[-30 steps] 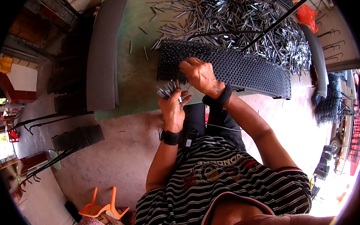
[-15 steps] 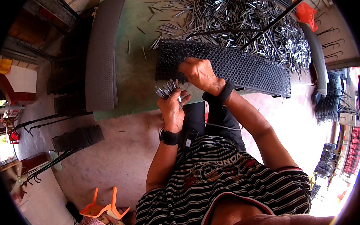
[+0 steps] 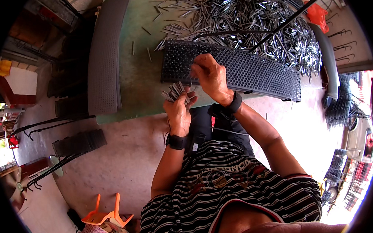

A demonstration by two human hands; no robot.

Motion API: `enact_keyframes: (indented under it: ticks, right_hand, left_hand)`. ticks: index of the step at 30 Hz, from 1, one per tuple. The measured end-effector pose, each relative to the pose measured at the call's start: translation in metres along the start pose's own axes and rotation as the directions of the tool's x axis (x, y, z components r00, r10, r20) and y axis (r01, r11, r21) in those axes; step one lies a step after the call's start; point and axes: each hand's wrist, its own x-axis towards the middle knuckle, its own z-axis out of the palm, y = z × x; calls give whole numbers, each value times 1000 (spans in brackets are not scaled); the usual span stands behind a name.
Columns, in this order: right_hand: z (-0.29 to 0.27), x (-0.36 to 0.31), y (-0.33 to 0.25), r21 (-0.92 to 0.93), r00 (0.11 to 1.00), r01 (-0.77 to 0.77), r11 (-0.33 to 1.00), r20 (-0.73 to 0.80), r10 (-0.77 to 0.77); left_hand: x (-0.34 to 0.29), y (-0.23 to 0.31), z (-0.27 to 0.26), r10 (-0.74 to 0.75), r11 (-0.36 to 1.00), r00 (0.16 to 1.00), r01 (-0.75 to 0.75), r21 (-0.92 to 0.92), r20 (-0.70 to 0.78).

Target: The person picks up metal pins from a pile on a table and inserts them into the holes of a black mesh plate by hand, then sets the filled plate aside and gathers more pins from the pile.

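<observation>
A green table spreads beneath and beyond a long black tray, reaching well past the tray's left end. Behind the tray, a broad heap of metal rods sprawls across the tabletop, bright silver at its right and duller grey toward its left, the slim, straight pieces crossing at every angle. To the left of the tray, apart from it, a stack of grey perforated panels lies lengthwise along the table's side. The tray itself rests along the near edge, its face a close grid of round holes like a honeycomb, with small pale glints among the darker holes at its left end. Beyond the tray's right end hangs a red-orange plastic bag. The right hand is over the tray's left half, thumb and fingertips drawn together; whether they pinch a rod, I cannot tell. Just in front of the tray's left end, the left hand closes around a bundle of rods, their shiny ends fanned upward and uneven. Left of the tray, at least 3 loose rods lie scattered, thin and dark grey.
</observation>
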Motion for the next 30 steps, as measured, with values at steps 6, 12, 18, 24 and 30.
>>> enact_keyframes:
  ticks: [6, 12, 18, 24, 30]
  right_hand:
    - [10, -4, 28, -98, 984, 175, 980, 46, -171]
    - [0, 1, 19, -458, 882, 471, 754, 245, -403]
    - [-11, -1, 19, -499, 935, 347, 794, 251, -251]
    - [-10, 3, 17, -413, 942, 335, 847, 169, -291]
    - [-4, 10, 32, -379, 875, 471, 796, 316, -367]
  left_hand:
    - [-1, 2, -1, 29, 999, 1000, -29, -22, -2]
    - [0, 1, -1, 28, 999, 1000, -28, -37, -4]
    - [-5, 1, 8, 12, 999, 1000, -11, -43, 23]
    - [-1, -5, 6, 15, 1000, 1000, -15, -20, 14]
    - [-1, -2, 2, 10, 1000, 1000, -11, -26, -16]
